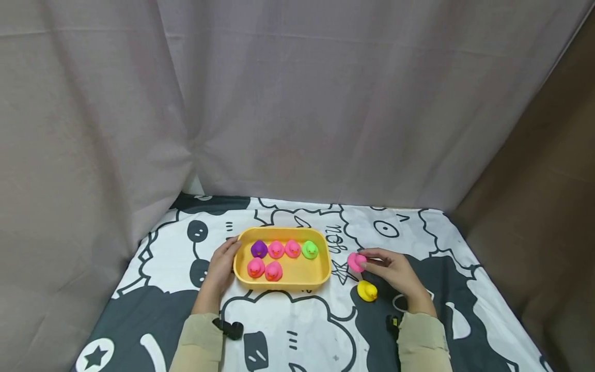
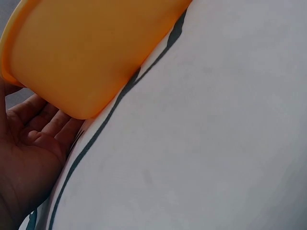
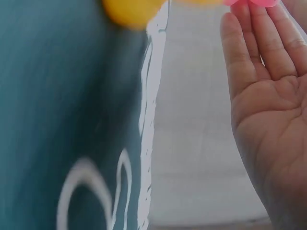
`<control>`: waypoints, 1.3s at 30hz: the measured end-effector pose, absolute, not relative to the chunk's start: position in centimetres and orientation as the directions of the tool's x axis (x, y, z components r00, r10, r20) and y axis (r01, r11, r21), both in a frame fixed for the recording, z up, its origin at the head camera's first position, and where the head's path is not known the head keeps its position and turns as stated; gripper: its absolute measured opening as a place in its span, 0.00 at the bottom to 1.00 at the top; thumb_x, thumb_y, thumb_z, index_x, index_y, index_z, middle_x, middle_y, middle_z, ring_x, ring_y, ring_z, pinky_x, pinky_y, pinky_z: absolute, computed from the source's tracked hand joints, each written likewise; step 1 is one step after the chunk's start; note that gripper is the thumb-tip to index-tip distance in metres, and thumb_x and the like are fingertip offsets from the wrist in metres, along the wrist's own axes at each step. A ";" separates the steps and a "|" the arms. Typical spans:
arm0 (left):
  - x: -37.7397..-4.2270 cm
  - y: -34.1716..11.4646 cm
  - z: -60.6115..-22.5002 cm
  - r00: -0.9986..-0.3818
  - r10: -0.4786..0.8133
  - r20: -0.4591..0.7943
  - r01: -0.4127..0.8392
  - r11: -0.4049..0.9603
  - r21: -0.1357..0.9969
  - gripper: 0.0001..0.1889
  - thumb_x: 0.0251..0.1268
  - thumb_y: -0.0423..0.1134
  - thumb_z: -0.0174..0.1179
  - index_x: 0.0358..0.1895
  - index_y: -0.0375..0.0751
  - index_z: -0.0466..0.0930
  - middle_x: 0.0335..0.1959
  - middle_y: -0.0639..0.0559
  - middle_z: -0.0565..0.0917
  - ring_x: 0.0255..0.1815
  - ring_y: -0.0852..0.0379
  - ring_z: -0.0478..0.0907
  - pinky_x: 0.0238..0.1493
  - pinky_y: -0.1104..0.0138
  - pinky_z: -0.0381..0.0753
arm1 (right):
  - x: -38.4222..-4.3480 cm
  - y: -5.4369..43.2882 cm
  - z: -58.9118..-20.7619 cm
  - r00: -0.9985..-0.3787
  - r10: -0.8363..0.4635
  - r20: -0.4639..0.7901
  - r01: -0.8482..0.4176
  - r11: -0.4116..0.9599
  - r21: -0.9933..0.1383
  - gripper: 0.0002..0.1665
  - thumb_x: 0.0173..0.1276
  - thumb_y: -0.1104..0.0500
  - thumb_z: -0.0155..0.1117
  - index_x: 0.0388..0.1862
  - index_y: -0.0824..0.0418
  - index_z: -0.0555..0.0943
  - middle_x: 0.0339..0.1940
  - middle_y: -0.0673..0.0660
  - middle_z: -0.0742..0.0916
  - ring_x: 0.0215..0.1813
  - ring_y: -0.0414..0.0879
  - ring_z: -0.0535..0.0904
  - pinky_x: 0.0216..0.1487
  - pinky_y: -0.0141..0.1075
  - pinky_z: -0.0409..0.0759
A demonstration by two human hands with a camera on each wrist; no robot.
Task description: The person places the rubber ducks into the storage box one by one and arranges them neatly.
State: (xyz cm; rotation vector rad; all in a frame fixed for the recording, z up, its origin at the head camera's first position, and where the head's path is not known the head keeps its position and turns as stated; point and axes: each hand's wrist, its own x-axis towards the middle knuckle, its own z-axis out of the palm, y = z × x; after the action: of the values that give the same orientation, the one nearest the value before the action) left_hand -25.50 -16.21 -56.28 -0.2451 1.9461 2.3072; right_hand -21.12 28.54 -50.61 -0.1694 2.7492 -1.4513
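Observation:
A yellow tray (image 1: 293, 283) lies on the patterned cloth and holds several pink rubber ducks (image 1: 293, 249), a purple duck (image 1: 259, 249) and a green duck (image 1: 310, 250). At the tray's left end, my left hand (image 1: 223, 268) grips it, thumb at the rim and fingers along the outer wall, as the left wrist view shows. To the right of the tray, my right hand (image 1: 392, 268) pinches another pink rubber duck (image 1: 356, 262) between thumb and fingers, above the cloth. Just below that hand, a yellow duck (image 1: 367, 291) sits on a dark patch of cloth.
A black-and-white cartoon cloth (image 1: 297, 336) covers the table. Grey curtains (image 1: 316, 103) hang behind and at the left, with a brown one (image 1: 534, 206) along the right. Dark straps (image 1: 230, 328) circle both wrists.

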 end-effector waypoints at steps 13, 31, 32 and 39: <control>-25.5 -16.3 -56.3 -0.981 -0.007 -0.192 -0.188 -0.180 0.966 0.26 0.76 0.46 0.53 0.72 0.42 0.69 0.73 0.44 0.68 0.72 0.47 0.67 0.73 0.57 0.68 | -22.1 22.4 -48.5 -0.972 -0.230 0.039 -0.150 0.491 -0.858 0.22 0.61 0.46 0.76 0.53 0.51 0.87 0.52 0.50 0.88 0.55 0.50 0.82 0.60 0.44 0.82; -25.4 -16.4 -56.1 -0.979 -0.011 -0.204 -0.198 -0.187 0.962 0.26 0.76 0.47 0.54 0.72 0.43 0.70 0.73 0.45 0.68 0.72 0.47 0.67 0.73 0.56 0.67 | -23.7 17.6 -49.9 -0.928 -0.366 0.066 -0.235 0.442 -0.865 0.18 0.60 0.45 0.77 0.50 0.45 0.88 0.50 0.46 0.88 0.55 0.44 0.82 0.60 0.42 0.82; -25.4 -16.4 -56.1 -0.979 -0.012 -0.203 -0.197 -0.184 0.963 0.26 0.76 0.47 0.54 0.72 0.43 0.70 0.73 0.45 0.68 0.72 0.47 0.67 0.73 0.56 0.67 | -23.7 17.4 -49.9 -0.924 -0.376 0.070 -0.243 0.435 -0.867 0.18 0.61 0.46 0.77 0.50 0.46 0.88 0.50 0.46 0.88 0.55 0.45 0.82 0.60 0.42 0.82; -25.5 -16.3 -56.2 -0.980 -0.010 -0.199 -0.194 -0.179 0.965 0.25 0.76 0.46 0.53 0.71 0.43 0.70 0.72 0.45 0.69 0.72 0.47 0.67 0.73 0.56 0.68 | -23.8 16.1 -50.0 -0.914 -0.395 0.088 -0.273 0.440 -0.856 0.19 0.60 0.47 0.78 0.49 0.49 0.88 0.48 0.47 0.88 0.53 0.47 0.82 0.56 0.39 0.83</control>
State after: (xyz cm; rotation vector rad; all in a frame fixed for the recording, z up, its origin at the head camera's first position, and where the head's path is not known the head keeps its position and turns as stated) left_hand -25.54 -16.30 -56.19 -0.2421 1.9305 2.3117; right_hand -23.76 16.11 -49.97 -0.5961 2.5579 -1.4842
